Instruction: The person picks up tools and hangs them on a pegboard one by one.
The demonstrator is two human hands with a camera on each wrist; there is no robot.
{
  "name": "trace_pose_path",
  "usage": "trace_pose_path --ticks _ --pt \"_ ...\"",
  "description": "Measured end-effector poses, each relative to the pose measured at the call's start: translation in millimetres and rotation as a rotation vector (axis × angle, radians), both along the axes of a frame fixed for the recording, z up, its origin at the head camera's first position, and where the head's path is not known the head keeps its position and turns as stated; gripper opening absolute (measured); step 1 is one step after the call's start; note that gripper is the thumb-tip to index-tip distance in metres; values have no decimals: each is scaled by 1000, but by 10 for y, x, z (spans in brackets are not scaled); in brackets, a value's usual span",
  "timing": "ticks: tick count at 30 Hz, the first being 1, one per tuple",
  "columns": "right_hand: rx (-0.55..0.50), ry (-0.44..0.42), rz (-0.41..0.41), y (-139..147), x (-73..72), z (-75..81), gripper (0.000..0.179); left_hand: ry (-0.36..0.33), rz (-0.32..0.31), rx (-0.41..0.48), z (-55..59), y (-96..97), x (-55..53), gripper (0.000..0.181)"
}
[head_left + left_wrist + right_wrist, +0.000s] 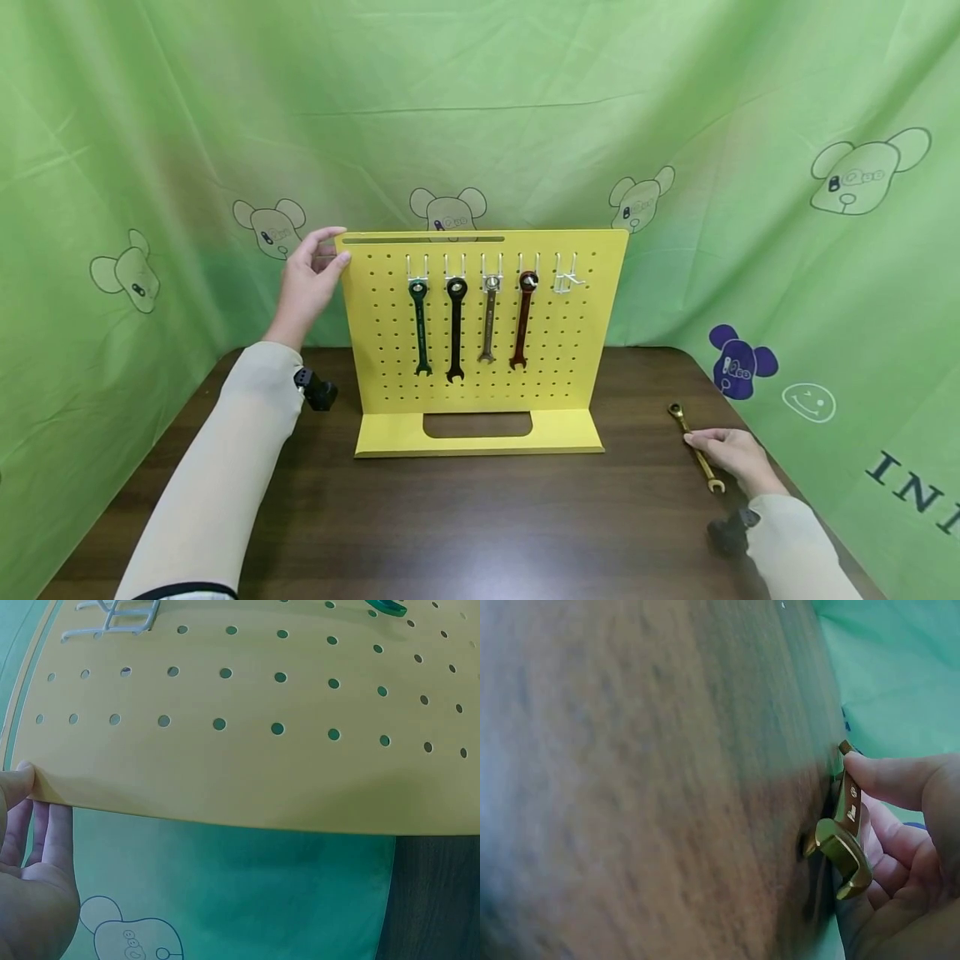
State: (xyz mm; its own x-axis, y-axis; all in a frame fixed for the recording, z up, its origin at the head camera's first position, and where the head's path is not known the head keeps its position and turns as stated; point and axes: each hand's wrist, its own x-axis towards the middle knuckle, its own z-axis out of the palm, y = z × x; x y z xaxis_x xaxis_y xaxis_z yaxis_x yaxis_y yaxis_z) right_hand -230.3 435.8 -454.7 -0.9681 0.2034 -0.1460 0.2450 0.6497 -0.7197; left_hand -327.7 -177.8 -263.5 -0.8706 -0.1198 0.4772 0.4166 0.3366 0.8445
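Observation:
My left hand (309, 275) pinches the upper left corner of a yellow pegboard (480, 387), thumb in front and fingers behind, as the left wrist view also shows. At the right of the table, my right hand (731, 457) pinches a gold combination wrench (701, 457) by its shaft, ring end pointing away. Its open jaw end (844, 855) faces the camera in the right wrist view, close over the tabletop. On the board's hooks hang a green wrench (421, 329), a black wrench (456, 333), a silver wrench (489, 325) and a dark red wrench (522, 325).
A white double hook (564, 279) at the board's right bears no wrench. The board stands on its own yellow base (570, 429) on the dark wooden table (465, 517). Green curtains (480, 83) with printed bear heads surround the table's back and sides.

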Motion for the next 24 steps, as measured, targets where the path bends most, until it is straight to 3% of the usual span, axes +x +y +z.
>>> trace_pose_path --ticks 5,16,24 --pt "12 10 7 -13 15 -3 52 0 0 -8 -6 -8 -6 39" --pt "-152 12 40 -44 14 52 52 -1 -2 -10 0 4 -16 40" --pt "-157 68 67 -203 -63 126 55 1 6 -11 -12 -14 -13 40"
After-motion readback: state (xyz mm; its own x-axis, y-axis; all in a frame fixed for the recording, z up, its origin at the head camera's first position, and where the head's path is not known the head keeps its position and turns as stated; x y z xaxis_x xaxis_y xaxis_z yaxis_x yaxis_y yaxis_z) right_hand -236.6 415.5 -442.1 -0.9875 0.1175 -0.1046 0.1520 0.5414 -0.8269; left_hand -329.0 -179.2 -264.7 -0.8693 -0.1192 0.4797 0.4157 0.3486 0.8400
